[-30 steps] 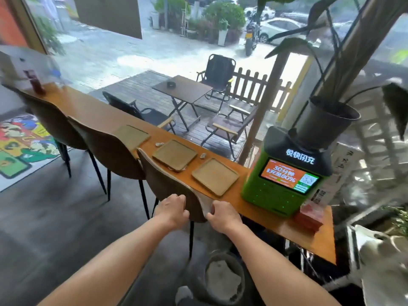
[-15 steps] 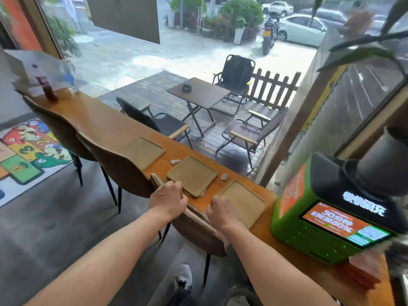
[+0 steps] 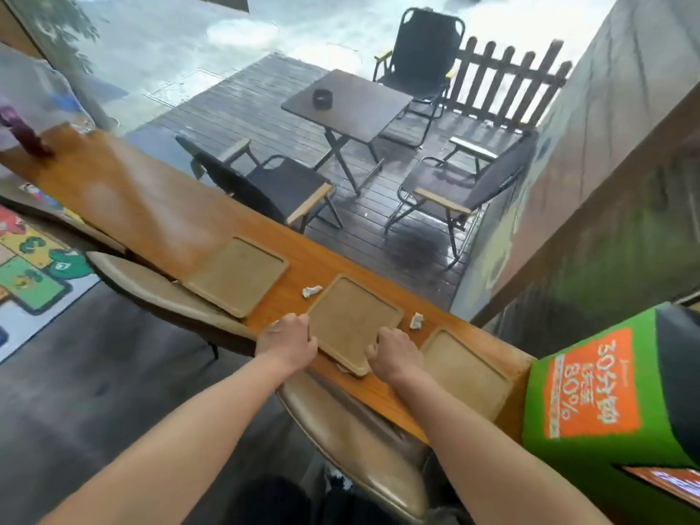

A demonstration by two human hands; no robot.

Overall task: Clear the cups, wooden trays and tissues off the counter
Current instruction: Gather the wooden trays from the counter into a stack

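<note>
At the near edge of the long orange-brown wooden worktop (image 3: 151, 206), the middle square wooden tray (image 3: 354, 320) lies between two others like it: the left tray (image 3: 238, 276) and the right tray (image 3: 467, 369). The left grip (image 3: 286, 341) curls its fingers over the middle tray's left edge, and the right grip (image 3: 396, 352) clasps its near right corner. Two scraps lie just beside it on the worktop: the left crumpled white tissue (image 3: 311, 291) and the right crumpled white tissue (image 3: 416, 320).

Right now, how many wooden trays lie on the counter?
3: one square wooden tray at left, one beside the green kiosk, one between left hand and right hand, maybe hiding another beneath.
</note>
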